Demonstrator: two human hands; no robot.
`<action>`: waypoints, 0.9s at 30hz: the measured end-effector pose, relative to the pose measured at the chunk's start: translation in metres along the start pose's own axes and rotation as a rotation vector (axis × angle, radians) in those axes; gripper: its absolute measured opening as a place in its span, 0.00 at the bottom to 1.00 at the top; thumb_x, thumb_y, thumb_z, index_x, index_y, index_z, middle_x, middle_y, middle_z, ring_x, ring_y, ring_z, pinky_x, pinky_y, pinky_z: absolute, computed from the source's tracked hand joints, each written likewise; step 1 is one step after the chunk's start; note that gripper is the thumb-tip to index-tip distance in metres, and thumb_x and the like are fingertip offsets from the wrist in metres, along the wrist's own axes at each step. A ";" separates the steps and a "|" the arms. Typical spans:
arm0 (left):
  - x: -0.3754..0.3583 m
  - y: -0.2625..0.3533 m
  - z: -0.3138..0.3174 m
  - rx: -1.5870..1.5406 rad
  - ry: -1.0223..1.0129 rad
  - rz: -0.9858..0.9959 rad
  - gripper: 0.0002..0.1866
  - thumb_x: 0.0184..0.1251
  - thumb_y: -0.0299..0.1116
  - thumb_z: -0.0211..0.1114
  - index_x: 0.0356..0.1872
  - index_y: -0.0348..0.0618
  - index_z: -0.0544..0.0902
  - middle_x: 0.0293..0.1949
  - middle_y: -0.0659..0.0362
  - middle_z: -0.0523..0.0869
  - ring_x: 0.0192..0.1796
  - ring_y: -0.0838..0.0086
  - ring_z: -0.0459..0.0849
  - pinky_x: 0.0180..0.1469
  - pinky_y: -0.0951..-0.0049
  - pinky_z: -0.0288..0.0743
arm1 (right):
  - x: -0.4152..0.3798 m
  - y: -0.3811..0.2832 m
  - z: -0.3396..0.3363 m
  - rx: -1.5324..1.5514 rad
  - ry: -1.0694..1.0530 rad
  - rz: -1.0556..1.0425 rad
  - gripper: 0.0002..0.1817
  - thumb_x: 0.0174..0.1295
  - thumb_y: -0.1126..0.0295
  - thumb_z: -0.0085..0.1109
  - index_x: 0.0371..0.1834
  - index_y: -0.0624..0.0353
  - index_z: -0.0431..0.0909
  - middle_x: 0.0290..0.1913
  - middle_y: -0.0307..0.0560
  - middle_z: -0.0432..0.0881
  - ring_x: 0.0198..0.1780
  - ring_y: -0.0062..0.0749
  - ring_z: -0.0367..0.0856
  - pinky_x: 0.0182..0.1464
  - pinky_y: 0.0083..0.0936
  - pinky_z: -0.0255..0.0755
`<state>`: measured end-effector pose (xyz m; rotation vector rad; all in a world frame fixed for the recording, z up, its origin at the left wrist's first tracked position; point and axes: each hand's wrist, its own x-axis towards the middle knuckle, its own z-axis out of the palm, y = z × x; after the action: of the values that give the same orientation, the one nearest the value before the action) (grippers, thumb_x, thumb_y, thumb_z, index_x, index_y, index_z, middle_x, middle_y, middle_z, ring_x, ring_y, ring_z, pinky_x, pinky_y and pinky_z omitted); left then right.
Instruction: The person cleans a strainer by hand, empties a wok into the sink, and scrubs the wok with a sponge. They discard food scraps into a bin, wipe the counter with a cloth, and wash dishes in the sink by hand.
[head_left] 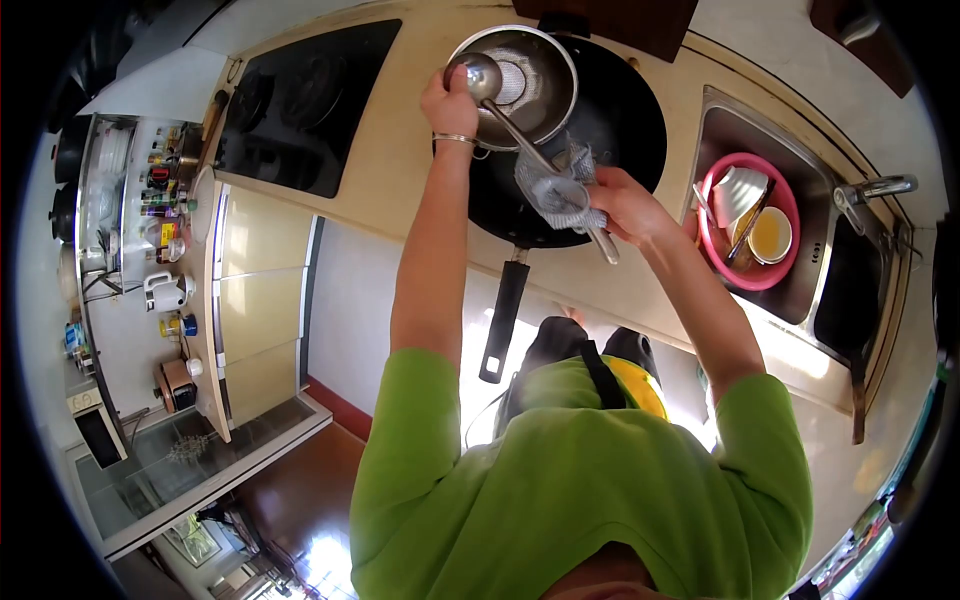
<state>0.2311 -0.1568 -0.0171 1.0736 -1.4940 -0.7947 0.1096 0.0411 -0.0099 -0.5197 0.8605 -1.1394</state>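
Observation:
A metal ladle slants over a steel pot and a dark frying pan. My left hand, with a bracelet at its wrist, is closed on the bowl end of the ladle, at the pot's left rim. In my right hand is a crumpled grey-white cloth, wrapped around the ladle's handle above the pan's lower edge. The steel pot rests over the upper left part of the pan, and its inner base shows a round patterned patch. The pan's black handle points toward my body.
A black cooktop lies at the left of the counter. On the right, a sink holds a pink basin with dishes, beside a faucet. Shelves with bottles and a white kettle stand far left.

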 end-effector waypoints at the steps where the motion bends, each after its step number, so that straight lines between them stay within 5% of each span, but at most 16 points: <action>1: 0.006 -0.001 -0.006 0.091 0.026 0.043 0.11 0.52 0.32 0.57 0.32 0.33 0.77 0.26 0.49 0.80 0.29 0.66 0.78 0.35 0.72 0.70 | -0.004 0.002 0.000 -0.002 -0.010 -0.007 0.16 0.51 0.72 0.53 0.43 0.69 0.69 0.36 0.44 0.76 0.36 0.25 0.75 0.40 0.17 0.68; 7: 0.043 -0.008 -0.051 0.313 0.139 0.121 0.12 0.51 0.33 0.58 0.32 0.34 0.77 0.27 0.47 0.80 0.30 0.62 0.79 0.36 0.70 0.71 | -0.025 -0.012 -0.027 -0.265 -0.114 0.032 0.17 0.49 0.75 0.53 0.44 0.68 0.70 0.38 0.43 0.76 0.39 0.20 0.72 0.43 0.16 0.65; 11: 0.053 -0.004 -0.075 0.337 0.109 0.171 0.13 0.51 0.33 0.58 0.34 0.34 0.77 0.29 0.49 0.80 0.30 0.65 0.79 0.36 0.72 0.71 | -0.018 -0.052 -0.036 -0.546 0.072 -0.236 0.14 0.49 0.71 0.54 0.40 0.65 0.73 0.35 0.41 0.77 0.36 0.21 0.72 0.41 0.19 0.66; 14: 0.057 -0.017 -0.085 0.406 0.056 0.111 0.14 0.53 0.34 0.57 0.37 0.35 0.77 0.33 0.48 0.80 0.35 0.64 0.79 0.40 0.72 0.70 | 0.030 -0.060 -0.054 -1.376 0.383 -0.237 0.18 0.46 0.60 0.56 0.31 0.65 0.72 0.32 0.52 0.76 0.33 0.34 0.74 0.35 0.29 0.68; 15: 0.047 -0.002 -0.082 0.395 0.042 0.106 0.12 0.55 0.33 0.56 0.38 0.36 0.77 0.34 0.51 0.80 0.37 0.68 0.78 0.42 0.73 0.69 | 0.043 -0.052 -0.052 -1.518 0.494 -0.213 0.24 0.41 0.54 0.60 0.31 0.67 0.72 0.33 0.58 0.75 0.36 0.45 0.74 0.39 0.34 0.68; 16: 0.062 -0.038 -0.089 0.310 -0.029 0.142 0.12 0.57 0.28 0.53 0.41 0.37 0.75 0.37 0.54 0.79 0.40 0.72 0.77 0.44 0.75 0.69 | 0.055 -0.041 -0.064 -1.588 0.477 -0.294 0.30 0.35 0.51 0.63 0.34 0.67 0.71 0.37 0.59 0.75 0.42 0.48 0.73 0.43 0.37 0.67; 18: 0.042 0.001 -0.077 0.054 -0.176 0.079 0.15 0.58 0.22 0.46 0.47 0.40 0.71 0.44 0.55 0.74 0.41 0.71 0.76 0.41 0.75 0.73 | 0.054 -0.051 -0.047 -1.737 0.558 -0.173 0.33 0.36 0.51 0.63 0.41 0.65 0.68 0.43 0.58 0.72 0.45 0.49 0.71 0.45 0.34 0.67; 19: 0.030 0.022 -0.071 0.005 -0.195 0.020 0.16 0.58 0.22 0.44 0.48 0.42 0.70 0.44 0.54 0.73 0.40 0.69 0.76 0.32 0.75 0.76 | 0.042 -0.059 -0.026 -1.514 0.608 -0.176 0.30 0.39 0.52 0.61 0.41 0.64 0.69 0.41 0.58 0.73 0.45 0.46 0.72 0.45 0.34 0.67; 20: 0.023 0.031 -0.069 0.007 -0.233 0.013 0.16 0.58 0.22 0.44 0.48 0.42 0.70 0.44 0.54 0.73 0.39 0.69 0.76 0.27 0.76 0.76 | 0.039 -0.054 -0.022 -1.415 0.536 -0.393 0.29 0.44 0.52 0.57 0.44 0.63 0.68 0.40 0.58 0.74 0.43 0.44 0.73 0.45 0.33 0.68; 21: 0.017 0.038 -0.065 0.019 -0.263 0.001 0.16 0.58 0.22 0.44 0.48 0.43 0.70 0.44 0.53 0.73 0.38 0.69 0.76 0.23 0.78 0.76 | 0.026 -0.055 -0.011 -1.237 0.383 -0.395 0.29 0.47 0.51 0.54 0.45 0.64 0.67 0.37 0.55 0.75 0.38 0.38 0.75 0.42 0.29 0.69; 23: -0.008 0.066 -0.046 0.028 -0.262 -0.014 0.15 0.59 0.23 0.44 0.48 0.42 0.70 0.43 0.53 0.73 0.38 0.69 0.76 0.27 0.75 0.76 | -0.021 -0.063 0.012 -0.660 -0.071 -0.045 0.28 0.50 0.51 0.53 0.46 0.65 0.66 0.31 0.49 0.75 0.32 0.30 0.76 0.36 0.23 0.70; 25: -0.025 0.075 -0.032 0.050 -0.245 -0.018 0.15 0.59 0.24 0.44 0.48 0.42 0.69 0.42 0.53 0.73 0.38 0.68 0.76 0.31 0.73 0.76 | -0.050 -0.044 0.019 -0.467 -0.137 0.002 0.23 0.54 0.57 0.50 0.46 0.65 0.66 0.24 0.41 0.73 0.25 0.22 0.73 0.26 0.17 0.67; 27: -0.037 0.068 -0.012 0.212 -0.218 0.352 0.15 0.62 0.28 0.41 0.48 0.39 0.69 0.43 0.52 0.73 0.40 0.68 0.75 0.41 0.69 0.72 | -0.071 -0.034 0.000 -0.419 -0.126 -0.019 0.20 0.56 0.61 0.49 0.47 0.64 0.65 0.23 0.40 0.71 0.23 0.20 0.70 0.23 0.15 0.64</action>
<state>0.2296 -0.0965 0.0336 0.8594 -1.9214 -0.5253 0.0788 0.0950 0.0387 -0.9365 0.9896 -0.9328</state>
